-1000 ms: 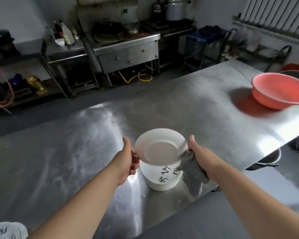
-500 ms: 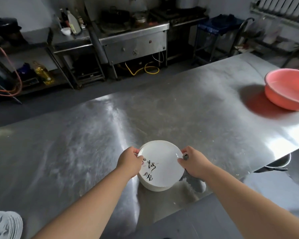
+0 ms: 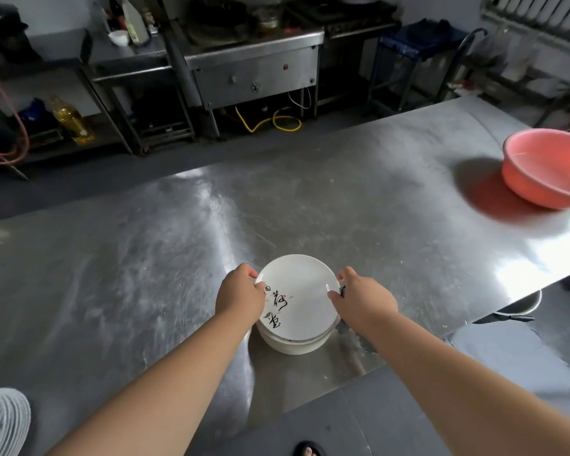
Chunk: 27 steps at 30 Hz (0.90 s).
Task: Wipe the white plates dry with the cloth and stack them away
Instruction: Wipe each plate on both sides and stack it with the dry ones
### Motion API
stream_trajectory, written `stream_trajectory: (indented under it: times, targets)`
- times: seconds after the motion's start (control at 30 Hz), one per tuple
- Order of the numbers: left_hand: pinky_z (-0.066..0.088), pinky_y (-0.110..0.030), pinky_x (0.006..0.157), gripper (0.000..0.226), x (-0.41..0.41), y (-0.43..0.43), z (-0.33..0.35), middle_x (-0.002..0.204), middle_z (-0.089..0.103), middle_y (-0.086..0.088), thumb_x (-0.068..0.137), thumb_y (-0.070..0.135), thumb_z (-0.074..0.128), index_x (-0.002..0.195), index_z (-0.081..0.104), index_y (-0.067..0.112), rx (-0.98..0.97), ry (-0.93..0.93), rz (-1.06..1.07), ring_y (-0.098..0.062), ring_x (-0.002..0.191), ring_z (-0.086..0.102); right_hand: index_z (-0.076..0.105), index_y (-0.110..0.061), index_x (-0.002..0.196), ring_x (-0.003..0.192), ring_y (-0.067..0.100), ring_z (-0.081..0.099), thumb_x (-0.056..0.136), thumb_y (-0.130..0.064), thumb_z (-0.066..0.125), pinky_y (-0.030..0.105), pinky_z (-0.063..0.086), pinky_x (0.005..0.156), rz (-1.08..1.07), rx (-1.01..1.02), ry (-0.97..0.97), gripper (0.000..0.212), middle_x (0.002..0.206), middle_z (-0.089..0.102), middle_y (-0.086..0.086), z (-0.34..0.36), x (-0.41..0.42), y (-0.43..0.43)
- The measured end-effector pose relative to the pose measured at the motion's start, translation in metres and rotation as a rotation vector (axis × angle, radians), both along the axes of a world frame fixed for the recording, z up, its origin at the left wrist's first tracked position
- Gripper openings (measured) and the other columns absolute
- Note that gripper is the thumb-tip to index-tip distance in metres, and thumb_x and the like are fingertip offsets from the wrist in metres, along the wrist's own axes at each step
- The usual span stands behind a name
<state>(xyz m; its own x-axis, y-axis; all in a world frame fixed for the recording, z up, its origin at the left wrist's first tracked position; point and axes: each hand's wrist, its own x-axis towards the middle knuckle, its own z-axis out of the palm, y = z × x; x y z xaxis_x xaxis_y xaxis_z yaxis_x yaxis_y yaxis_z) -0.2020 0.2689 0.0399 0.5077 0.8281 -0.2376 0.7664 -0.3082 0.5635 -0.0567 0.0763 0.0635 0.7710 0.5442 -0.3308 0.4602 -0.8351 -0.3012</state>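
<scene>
A white plate [image 3: 301, 291] with black brush lettering lies face up on top of a stack of white plates [image 3: 293, 343] near the steel table's front edge. My left hand [image 3: 239, 296] grips the top plate's left rim. My right hand [image 3: 362, 302] grips its right rim, and the grey cloth [image 3: 351, 334] hangs under that hand, mostly hidden by my wrist. A second stack of lettered plates [image 3: 4, 419] shows at the bottom left corner.
The steel table [image 3: 145, 274] spreads wide to the left and back. A pink plastic basin [image 3: 547, 167] stands at the far right. A metal pot [image 3: 524, 306] sits below the table's right edge. Stoves and shelving line the far wall.
The plate was held tilted above the stack with the cloth against it; both hands turned it face up and lowered it onto the stack.
</scene>
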Motion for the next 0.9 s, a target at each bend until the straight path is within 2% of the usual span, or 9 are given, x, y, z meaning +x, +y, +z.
stream_trajectory:
  times: [0.1,0.17,0.27,0.37,0.47,0.57,0.63,0.8,0.9]
  targets:
    - [0.05,-0.032,0.075,0.017,-0.012,0.004,0.005,0.102,0.063,0.005,0.095,0.036,0.068,0.104,0.055,0.029,-0.006,-0.004,-0.028,-0.02,0.089,0.064,0.049,-0.027,0.119,0.063,0.016,0.06,0.1,-0.054,0.049,0.029,0.044,0.057,0.018,-0.034,-0.075,0.033,0.073,0.063,-0.013,0.014,-0.002,0.0]
    - [0.045,-0.03,0.072,0.018,-0.028,0.01,0.01,0.098,0.063,0.008,0.096,0.042,0.065,0.106,0.054,0.031,-0.02,-0.018,-0.022,-0.018,0.086,0.062,0.05,-0.028,0.126,0.067,0.018,0.059,0.099,-0.059,0.049,0.03,0.043,0.059,0.081,-0.053,-0.113,0.041,0.071,0.057,-0.016,0.026,-0.008,0.008]
    - [0.048,-0.031,0.077,0.021,-0.066,0.027,0.016,0.1,0.063,0.009,0.095,0.048,0.063,0.108,0.055,0.033,-0.03,-0.025,0.015,-0.016,0.089,0.062,0.05,-0.03,0.135,0.08,0.019,0.057,0.097,-0.065,0.051,0.031,0.043,0.064,0.196,-0.05,-0.138,0.052,0.08,0.051,-0.019,0.041,-0.029,0.039]
    - [0.049,-0.03,0.081,0.022,-0.124,0.05,0.021,0.103,0.062,0.012,0.095,0.049,0.063,0.11,0.056,0.034,-0.026,-0.018,0.073,-0.013,0.092,0.062,0.05,-0.029,0.133,0.087,0.017,0.069,0.096,-0.066,0.05,0.031,0.048,0.066,0.341,-0.022,-0.117,0.053,0.094,0.067,-0.018,0.046,-0.062,0.087]
    - [0.052,-0.03,0.082,0.021,-0.198,0.077,0.028,0.102,0.062,0.015,0.094,0.05,0.065,0.107,0.058,0.036,0.014,0.011,0.15,-0.013,0.092,0.062,0.05,-0.029,0.129,0.086,0.017,0.07,0.095,-0.065,0.049,0.032,0.055,0.071,0.491,-0.017,-0.086,0.049,0.087,0.072,-0.013,0.046,-0.112,0.143]
    - [0.05,-0.03,0.081,0.02,-0.284,0.102,0.035,0.103,0.065,0.014,0.093,0.047,0.067,0.108,0.063,0.034,0.067,0.052,0.268,-0.016,0.093,0.064,0.048,-0.031,0.129,0.092,0.015,0.071,0.095,-0.064,0.05,0.033,0.058,0.079,0.652,0.006,-0.079,0.048,0.09,0.074,-0.014,0.044,-0.178,0.196]
    - [0.047,-0.029,0.077,0.017,-0.344,0.112,0.041,0.105,0.065,0.014,0.094,0.047,0.065,0.106,0.061,0.036,0.086,0.098,0.348,-0.016,0.091,0.061,0.046,-0.031,0.131,0.095,0.014,0.07,0.097,-0.065,0.049,0.031,0.055,0.076,0.753,0.014,-0.075,0.048,0.09,0.074,-0.014,0.039,-0.225,0.228]
    - [0.052,-0.03,0.081,0.015,-0.477,0.122,0.037,0.109,0.067,0.011,0.097,0.046,0.062,0.107,0.056,0.035,0.036,0.173,0.556,-0.018,0.096,0.064,0.043,-0.033,0.137,0.099,0.014,0.067,0.095,-0.067,0.049,0.032,0.05,0.071,0.909,0.002,-0.022,0.055,0.086,0.064,-0.022,0.022,-0.338,0.29]
    - [0.053,-0.033,0.085,0.023,-0.534,0.125,0.024,0.113,0.064,0.008,0.099,0.046,0.059,0.117,0.058,0.032,-0.039,0.198,0.651,-0.017,0.098,0.063,0.043,-0.033,0.135,0.089,0.015,0.07,0.096,-0.062,0.048,0.029,0.051,0.067,0.971,-0.04,0.004,0.049,0.088,0.069,-0.019,0.009,-0.393,0.314]
